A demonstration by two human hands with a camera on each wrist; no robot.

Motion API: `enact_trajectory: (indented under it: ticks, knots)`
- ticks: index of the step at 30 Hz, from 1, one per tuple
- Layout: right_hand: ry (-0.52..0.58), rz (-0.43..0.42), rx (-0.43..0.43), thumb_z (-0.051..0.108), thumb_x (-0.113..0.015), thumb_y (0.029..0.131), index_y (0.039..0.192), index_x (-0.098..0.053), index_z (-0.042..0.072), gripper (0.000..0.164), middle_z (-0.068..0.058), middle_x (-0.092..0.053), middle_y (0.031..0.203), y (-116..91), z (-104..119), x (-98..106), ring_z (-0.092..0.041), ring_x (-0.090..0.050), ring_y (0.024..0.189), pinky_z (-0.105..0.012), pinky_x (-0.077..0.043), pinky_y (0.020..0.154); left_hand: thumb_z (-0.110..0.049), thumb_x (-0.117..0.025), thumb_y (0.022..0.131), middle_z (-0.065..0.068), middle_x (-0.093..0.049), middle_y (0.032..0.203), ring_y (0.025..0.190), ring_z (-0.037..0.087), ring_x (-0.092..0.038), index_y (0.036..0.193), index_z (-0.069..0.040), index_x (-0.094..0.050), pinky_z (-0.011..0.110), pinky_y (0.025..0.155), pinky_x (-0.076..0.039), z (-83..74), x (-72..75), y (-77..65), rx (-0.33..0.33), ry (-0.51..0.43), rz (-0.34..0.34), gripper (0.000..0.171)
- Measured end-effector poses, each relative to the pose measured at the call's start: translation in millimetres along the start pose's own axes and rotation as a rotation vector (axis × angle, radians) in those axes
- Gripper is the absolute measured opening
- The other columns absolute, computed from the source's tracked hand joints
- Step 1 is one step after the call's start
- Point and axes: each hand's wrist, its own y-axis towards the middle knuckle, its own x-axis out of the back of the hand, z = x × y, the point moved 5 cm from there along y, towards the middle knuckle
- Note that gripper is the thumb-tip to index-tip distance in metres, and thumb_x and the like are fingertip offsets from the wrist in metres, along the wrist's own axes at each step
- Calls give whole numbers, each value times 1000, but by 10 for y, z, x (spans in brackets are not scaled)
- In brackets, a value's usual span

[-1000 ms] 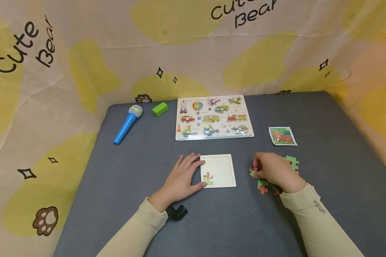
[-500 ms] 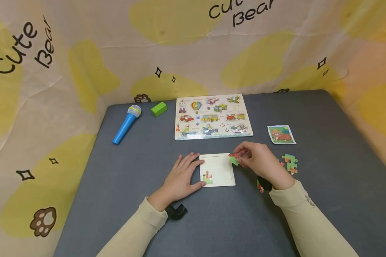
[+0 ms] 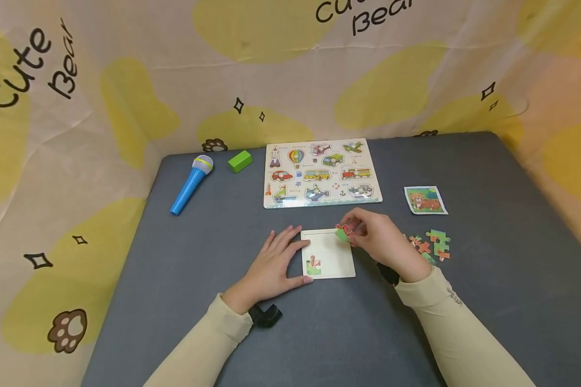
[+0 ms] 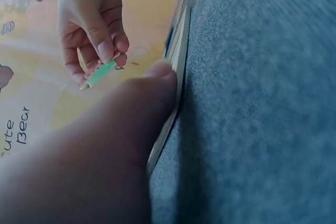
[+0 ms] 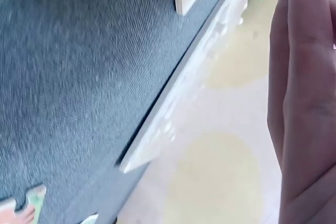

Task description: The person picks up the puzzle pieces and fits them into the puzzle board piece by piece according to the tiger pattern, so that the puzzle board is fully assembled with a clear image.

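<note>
My left hand [image 3: 274, 271] lies with fingers spread at the left edge of a cream puzzle tray [image 3: 330, 263], thumb and index finger touching its rim. One green-and-red jigsaw piece [image 3: 313, 265] sits in the tray's near left corner. Over the far right corner, my right hand [image 3: 382, 239] pinches another jigsaw piece [image 3: 341, 234], green and red. In the left wrist view that pinched piece [image 4: 101, 74] is held above the tray, apart from it. The right wrist view shows only the fingers [image 5: 312, 77]; what they hold is out of sight there.
Several loose jigsaw pieces [image 3: 438, 244] lie right of the right hand, partly hidden by it. Behind them is a small bear picture card [image 3: 425, 200]. Farther back are a vehicle puzzle board [image 3: 323, 173], a green block [image 3: 240, 161] and a blue toy microphone [image 3: 192, 184].
My right hand has picked up a piece from the loose pieces and carried it left to above the tray's far right corner. The left hand has stayed at the tray.
</note>
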Motion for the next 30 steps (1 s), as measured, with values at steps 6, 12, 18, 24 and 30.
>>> enact_trajectory:
  ticks: [6,12,18,24,30]
  knots:
    - [-19,42,42,-3,-75,95,114,-73,7,22,-4,-68,93,-11,23,-75,-20,-65,77,-36,-55,69,-51,-80,92,6,-18,173,160,22,-8,142,-28,-64,58,125,-5,-27,24,1,-102,-55,-37,57]
    - [-87,108,127,0,-77,94,101,-78,10,12,4,-68,85,-46,61,-246,-12,-61,76,-34,-53,73,-45,-84,90,7,-24,171,159,27,-16,129,-33,-73,63,123,-8,-41,24,-21,-132,-62,-52,42]
    - [-110,140,124,-3,-79,90,88,-75,13,16,7,-65,77,-24,67,-423,-8,-57,70,-30,-49,68,-42,-85,90,8,-30,169,157,29,-23,126,-32,-74,63,123,-9,-57,63,-14,-140,-64,-77,39]
    - [-217,105,158,-3,-81,86,83,-74,13,18,7,-60,72,-16,114,-544,-8,-53,66,-30,-47,65,-41,-86,89,7,-33,168,156,29,-26,126,-32,-75,63,123,-9,-55,94,-19,-130,-52,-70,40]
    - [-329,70,140,5,-88,84,83,-74,14,17,5,-56,74,-71,146,-598,-11,-51,65,-31,-46,63,-41,-85,90,9,-35,166,154,31,-30,126,-32,-74,65,122,-11,-68,68,-18,-145,-43,-64,39]
